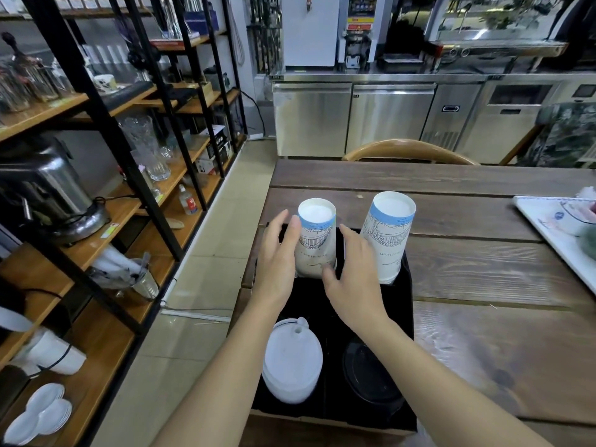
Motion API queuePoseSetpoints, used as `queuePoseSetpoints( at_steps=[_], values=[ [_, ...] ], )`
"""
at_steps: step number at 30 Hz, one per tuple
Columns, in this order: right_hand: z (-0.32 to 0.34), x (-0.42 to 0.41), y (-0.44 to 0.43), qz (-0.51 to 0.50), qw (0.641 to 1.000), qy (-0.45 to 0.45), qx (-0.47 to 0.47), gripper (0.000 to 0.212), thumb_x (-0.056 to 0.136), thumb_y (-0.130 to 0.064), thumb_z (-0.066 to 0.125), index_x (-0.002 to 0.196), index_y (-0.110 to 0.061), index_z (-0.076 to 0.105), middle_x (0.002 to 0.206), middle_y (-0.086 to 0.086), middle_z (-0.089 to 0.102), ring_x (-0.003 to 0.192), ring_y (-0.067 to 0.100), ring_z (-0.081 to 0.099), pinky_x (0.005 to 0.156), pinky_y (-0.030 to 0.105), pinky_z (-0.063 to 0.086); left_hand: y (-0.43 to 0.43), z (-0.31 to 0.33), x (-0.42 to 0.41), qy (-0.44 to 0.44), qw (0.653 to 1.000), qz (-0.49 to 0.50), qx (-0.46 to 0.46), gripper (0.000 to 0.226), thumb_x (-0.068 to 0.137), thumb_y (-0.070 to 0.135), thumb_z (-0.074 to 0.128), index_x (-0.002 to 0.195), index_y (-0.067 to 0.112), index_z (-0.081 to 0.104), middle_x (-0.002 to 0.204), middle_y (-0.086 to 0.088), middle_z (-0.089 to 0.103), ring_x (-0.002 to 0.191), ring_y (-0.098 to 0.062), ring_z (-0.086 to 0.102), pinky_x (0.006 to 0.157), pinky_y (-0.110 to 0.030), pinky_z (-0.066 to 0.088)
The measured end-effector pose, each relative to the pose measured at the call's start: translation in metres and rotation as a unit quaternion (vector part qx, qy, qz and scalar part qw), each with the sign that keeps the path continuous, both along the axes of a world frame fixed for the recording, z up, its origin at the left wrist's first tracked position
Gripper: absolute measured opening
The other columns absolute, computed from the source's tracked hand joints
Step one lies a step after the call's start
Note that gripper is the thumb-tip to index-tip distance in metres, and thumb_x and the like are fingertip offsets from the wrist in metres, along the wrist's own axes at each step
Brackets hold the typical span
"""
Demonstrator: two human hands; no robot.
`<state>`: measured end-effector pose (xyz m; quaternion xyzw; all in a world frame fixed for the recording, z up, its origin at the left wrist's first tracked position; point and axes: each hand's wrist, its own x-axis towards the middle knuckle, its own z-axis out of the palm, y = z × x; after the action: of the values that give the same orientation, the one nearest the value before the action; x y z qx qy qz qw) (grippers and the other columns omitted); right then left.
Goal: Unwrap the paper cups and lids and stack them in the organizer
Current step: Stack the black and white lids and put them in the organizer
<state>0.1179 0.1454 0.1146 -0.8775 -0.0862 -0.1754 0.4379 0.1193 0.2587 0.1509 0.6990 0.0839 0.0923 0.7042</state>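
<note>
Head view looks down on a wooden table (483, 269) whose near-left corner carries the black organizer (408, 317), with two upside-down cup stacks at twelve o'clock, the left stack (316, 240) and the right stack (388, 237), and white lids (292, 366) and black lids (371, 375) at six. Both hands flank the left stack with fingers spread and nothing gripped, left hand (277, 262) at nine with thumb touching, right hand (354, 275) at three, probably steadying it upright in its slot.
</note>
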Motion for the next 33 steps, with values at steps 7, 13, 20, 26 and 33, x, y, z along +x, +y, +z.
queuePoseSetpoints(
  at_steps=[7, 13, 20, 26, 33],
  values=[
    [0.012, -0.010, -0.045, -0.144, 0.965, -0.145, 0.163, 0.030, 0.076, -0.008, 0.048, 0.101, -0.023, 0.041, 0.097, -0.019, 0.036, 0.091, 0.015, 0.041, 0.085, 0.036, 0.042, -0.041, 0.025, -0.003, -0.123, 0.988, 0.041, 0.080, 0.022, 0.092, 0.035, 0.047, 0.099, 0.023, 0.063, 0.099, 0.009, 0.065, 0.098, -0.007, 0.058, 0.084, -0.018, 0.043],
    [0.010, -0.001, -0.071, -0.109, 0.977, 0.105, 0.148, 0.071, 0.079, 0.003, 0.051, 0.142, -0.016, 0.024, 0.142, 0.001, 0.039, 0.132, 0.015, 0.035, 0.114, 0.048, 0.025, -0.076, 0.027, 0.001, -0.113, 0.986, -0.100, 0.064, 0.041, 0.091, 0.042, 0.043, 0.124, 0.021, 0.057, 0.114, 0.020, 0.056, 0.107, 0.013, 0.048, 0.093, -0.009, 0.035],
    [0.006, -0.005, -0.078, -0.039, 0.968, 0.196, 0.153, 0.085, 0.074, -0.001, 0.047, 0.145, -0.037, 0.017, 0.135, -0.018, 0.048, 0.131, 0.014, 0.041, 0.111, 0.034, 0.032, -0.087, 0.009, 0.009, 0.014, 0.979, -0.193, -0.060, 0.031, 0.094, 0.051, 0.029, 0.106, 0.042, 0.056, 0.094, 0.035, 0.066, 0.089, 0.024, 0.057, 0.090, -0.021, 0.041],
    [0.006, -0.008, -0.079, -0.017, 0.974, 0.167, 0.153, 0.081, 0.072, 0.002, 0.048, 0.134, -0.047, 0.031, 0.112, -0.043, 0.049, 0.118, 0.003, 0.051, 0.108, 0.039, 0.039, -0.085, 0.009, 0.014, 0.028, 0.978, -0.198, -0.060, 0.027, 0.097, 0.045, 0.030, 0.106, 0.039, 0.055, 0.081, 0.038, 0.067, 0.082, 0.023, 0.060, 0.084, -0.020, 0.044],
    [-0.006, -0.010, -0.079, -0.073, 0.971, 0.142, 0.179, 0.073, 0.073, -0.016, 0.056, 0.139, -0.025, 0.028, 0.139, -0.009, 0.039, 0.134, 0.013, 0.036, 0.116, 0.044, 0.024, -0.079, 0.000, 0.008, 0.063, 0.984, -0.165, -0.012, 0.028, 0.096, 0.046, 0.038, 0.113, 0.034, 0.055, 0.110, 0.027, 0.060, 0.096, 0.024, 0.053, 0.091, -0.016, 0.040]
  ],
)
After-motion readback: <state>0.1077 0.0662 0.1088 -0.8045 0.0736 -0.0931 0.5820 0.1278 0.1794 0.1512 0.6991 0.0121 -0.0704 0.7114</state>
